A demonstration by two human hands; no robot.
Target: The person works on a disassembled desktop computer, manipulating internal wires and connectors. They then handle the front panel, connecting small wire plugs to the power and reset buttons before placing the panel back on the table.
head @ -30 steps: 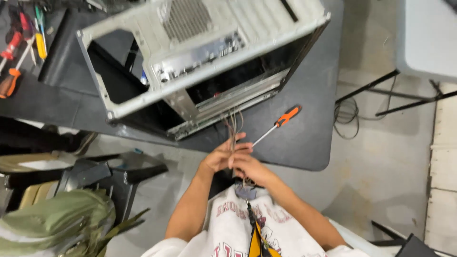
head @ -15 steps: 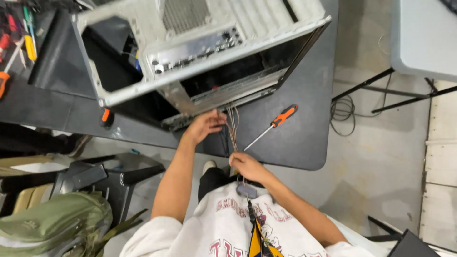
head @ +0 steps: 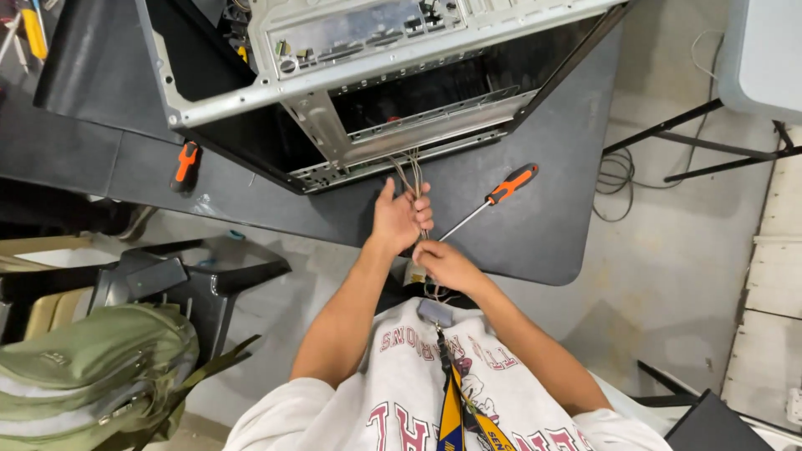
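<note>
An open grey computer case [head: 334, 75] lies on a dark table [head: 551, 142]. A thin bundle of wires [head: 409, 167] hangs out of its lower edge. My left hand [head: 399, 219] is closed around the bundle just below the case. My right hand [head: 447, 266] grips the same wires lower down, near the table's front edge. An orange-handled screwdriver [head: 493, 199] lies on the table just right of my hands, untouched.
A second orange-handled tool [head: 185, 164] lies on the table at the left. More tools [head: 32, 29] sit at the far left. A green backpack [head: 88, 376] and a black chair [head: 167, 280] stand at lower left. Cables [head: 618, 175] lie on the floor at right.
My left hand went up to the case edge, then came back down and closed on the wires. The view has shifted closer to the case. My right hand stayed on the wires.
</note>
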